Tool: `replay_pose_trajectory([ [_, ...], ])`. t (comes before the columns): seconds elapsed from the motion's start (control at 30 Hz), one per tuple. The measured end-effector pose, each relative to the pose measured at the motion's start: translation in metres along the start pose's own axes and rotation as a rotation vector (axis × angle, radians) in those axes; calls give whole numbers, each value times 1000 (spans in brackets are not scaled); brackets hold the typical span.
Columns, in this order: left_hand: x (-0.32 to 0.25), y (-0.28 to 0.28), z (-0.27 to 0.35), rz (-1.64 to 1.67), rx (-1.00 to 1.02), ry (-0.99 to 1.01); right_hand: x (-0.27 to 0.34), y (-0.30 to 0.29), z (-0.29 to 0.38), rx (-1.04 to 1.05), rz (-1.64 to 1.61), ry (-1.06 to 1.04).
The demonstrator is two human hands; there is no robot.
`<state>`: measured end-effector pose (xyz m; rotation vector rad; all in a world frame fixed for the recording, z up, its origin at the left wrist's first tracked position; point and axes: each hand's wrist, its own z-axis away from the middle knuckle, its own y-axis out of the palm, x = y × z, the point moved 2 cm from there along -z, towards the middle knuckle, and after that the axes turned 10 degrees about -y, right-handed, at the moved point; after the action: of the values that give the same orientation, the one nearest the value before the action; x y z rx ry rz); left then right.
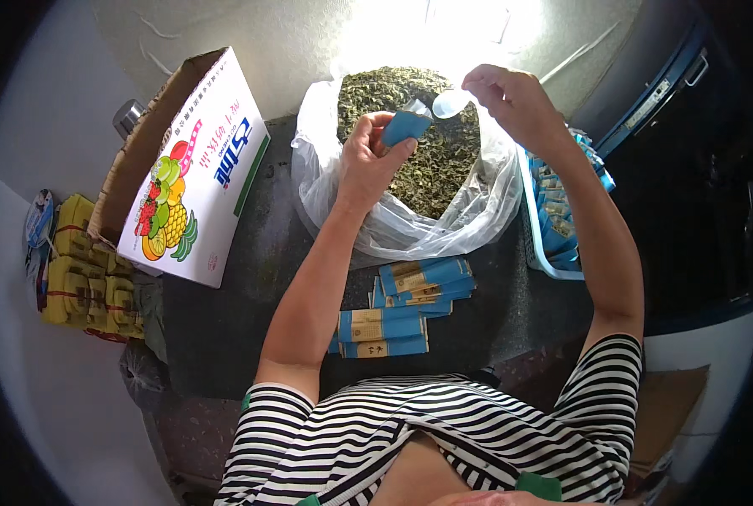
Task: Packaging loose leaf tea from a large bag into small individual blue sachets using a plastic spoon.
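Note:
Between the fingers and thumb of my left hand (pixel 370 155) is a small blue packet (pixel 408 126), its top pointing away from me. My right hand (pixel 506 95) grips a white plastic scoop (pixel 450 104), whose bowl sits just right of the packet's top. Both hands are over a large clear plastic bag (pixel 408 237) with its mouth spread wide. Dried, dark green leaves (pixel 436 180) that look like tea fill it. Whether the scoop holds any leaves, I cannot tell. Several flat blue and tan packets (pixel 382 326) lie overlapping on the dark table (pixel 237 335) nearer my body.
A light blue plastic basket (pixel 537 253) with several blue packets (pixel 556 215) stands right of the bag. An open cardboard carton (pixel 193 183) printed with fruit is at left. Beyond it are yellow bundles (pixel 85 284) with red bands. Bright light glares at the back.

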<state>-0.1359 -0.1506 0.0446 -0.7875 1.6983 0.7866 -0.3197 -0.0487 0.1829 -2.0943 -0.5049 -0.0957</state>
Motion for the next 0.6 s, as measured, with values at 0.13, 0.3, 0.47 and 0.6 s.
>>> replay_pose_trajectory([
  [0.13, 0, -2, -1, 23, 1, 16, -3, 22, 2, 168, 15, 118],
  [0.3, 0, -1, -1, 12, 7, 14, -36, 105, 16, 290, -272, 361],
  [0.47, 2, 1, -1, 19, 24, -20, -45, 120, 12, 158, -600, 503],
  [0.6, 1, -1, -1, 15, 23, -20, -49, 103, 10, 24, -816, 629],
])
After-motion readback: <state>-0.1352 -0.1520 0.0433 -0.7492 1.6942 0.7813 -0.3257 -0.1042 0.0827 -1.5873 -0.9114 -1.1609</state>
